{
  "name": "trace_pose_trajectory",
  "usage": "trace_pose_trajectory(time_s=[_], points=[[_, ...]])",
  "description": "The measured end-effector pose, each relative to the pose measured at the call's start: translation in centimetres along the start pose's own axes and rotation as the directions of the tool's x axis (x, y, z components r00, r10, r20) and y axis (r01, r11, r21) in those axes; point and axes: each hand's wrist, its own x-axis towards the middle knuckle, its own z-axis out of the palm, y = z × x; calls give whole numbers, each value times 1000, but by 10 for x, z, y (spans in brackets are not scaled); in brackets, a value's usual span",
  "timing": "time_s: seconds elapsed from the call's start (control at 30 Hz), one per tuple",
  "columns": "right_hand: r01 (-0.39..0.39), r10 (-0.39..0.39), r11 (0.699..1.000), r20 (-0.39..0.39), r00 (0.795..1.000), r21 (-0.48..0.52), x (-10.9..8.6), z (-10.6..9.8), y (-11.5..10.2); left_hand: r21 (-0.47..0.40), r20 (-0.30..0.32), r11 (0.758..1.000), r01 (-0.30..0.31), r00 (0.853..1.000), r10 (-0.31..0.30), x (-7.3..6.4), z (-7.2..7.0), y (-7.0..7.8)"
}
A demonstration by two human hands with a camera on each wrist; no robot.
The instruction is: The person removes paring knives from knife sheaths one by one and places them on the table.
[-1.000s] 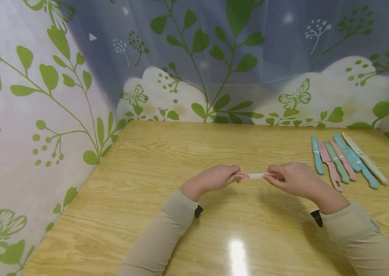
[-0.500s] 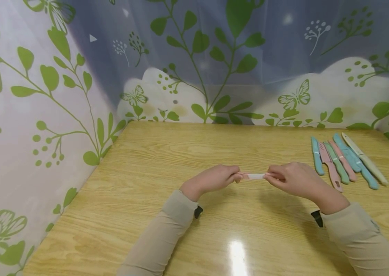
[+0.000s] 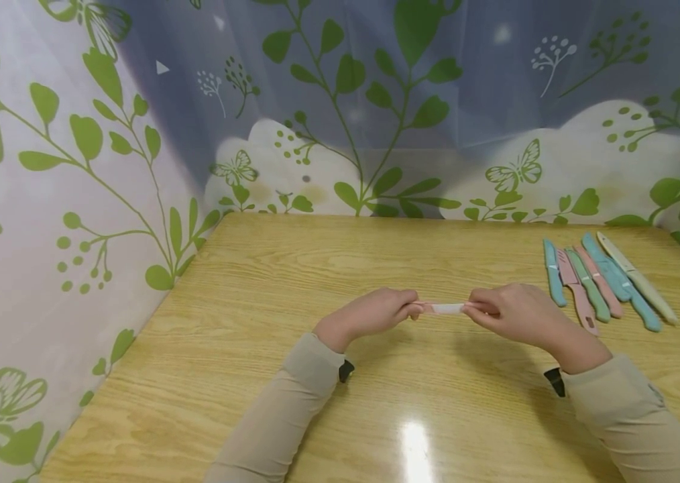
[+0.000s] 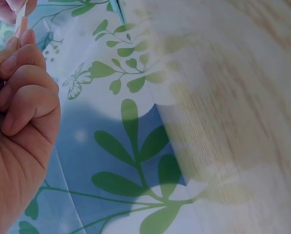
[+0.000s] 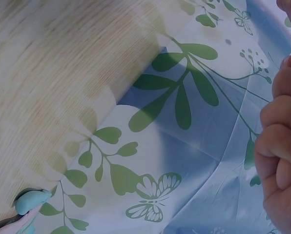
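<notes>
Both hands hold a slim pink knife (image 3: pixel 447 308) level between them, above the table. A white stretch shows in its middle, with pink towards the left end. My left hand (image 3: pixel 376 312) pinches the left end between thumb and fingers; in the left wrist view the other fingers of the left hand (image 4: pixel 28 102) are curled into the palm. The right end is pinched by my right hand (image 3: pixel 515 312), whose fingers cover it. At the edge of the right wrist view, the right hand (image 5: pixel 284 131) also has curled fingers.
Several pastel knives lie side by side at the right of the wooden table (image 3: pixel 292 268): a blue knife (image 3: pixel 554 272), a pink knife (image 3: pixel 581 302), a green knife (image 3: pixel 590 288) and a cream knife (image 3: pixel 642 282) among them. A leaf-patterned cloth (image 3: pixel 340 100) stands behind the table.
</notes>
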Motion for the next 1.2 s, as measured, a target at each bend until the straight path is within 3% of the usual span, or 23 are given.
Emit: trace_pose_trajectory(time_s=[0.47,0.87,1.2], points=[[4,-4,999,-1,1000,33,-1,-1,2,16,-6,1000,1,1000,-1,-1,-2,1],[-24,23,999,16,1000,25,-1,-4,3,-24,-19,1000,0,1000,0,-1,-2,-3],[-1,2,1000,-12,1000,18,-2,-6,3,-35,-23,999,2,1000,-3,-2,-3,-4]])
